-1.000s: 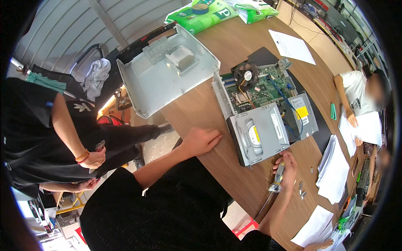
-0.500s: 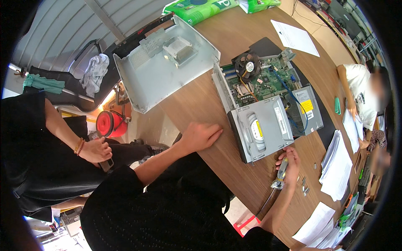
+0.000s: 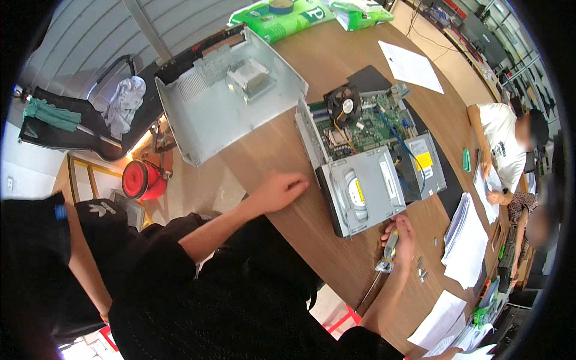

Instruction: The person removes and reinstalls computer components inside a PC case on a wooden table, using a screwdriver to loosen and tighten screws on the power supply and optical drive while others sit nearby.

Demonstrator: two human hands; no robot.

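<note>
An opened desktop computer (image 3: 369, 180) lies on the wooden table, its green circuit board (image 3: 366, 129), black fan (image 3: 342, 104) and blue cable exposed. A silver metal drive cage covers its near end. Beside the near right corner of that cage, my right hand (image 3: 404, 237) is closed around a screwdriver (image 3: 390, 246), whose shaft points back toward me. My left hand (image 3: 279, 191) rests on the table left of the computer, fingers loosely curled with nothing seen in them. Behind it sits the removed metal cover (image 3: 231, 108), open side up.
Small metal pieces (image 3: 422, 271) lie right of my right wrist. Paper stacks (image 3: 467, 243) line the table's right side, where a person in white (image 3: 498, 138) sits. Green packages (image 3: 282, 21) stand at the far edge. Another person in black (image 3: 42, 258) is at my left, near a red bucket (image 3: 143, 180).
The view has shifted, and the table's things appear slightly further left. My left hand's fingers look more curled. My right hand keeps the screwdriver. The person at left has shifted position.
</note>
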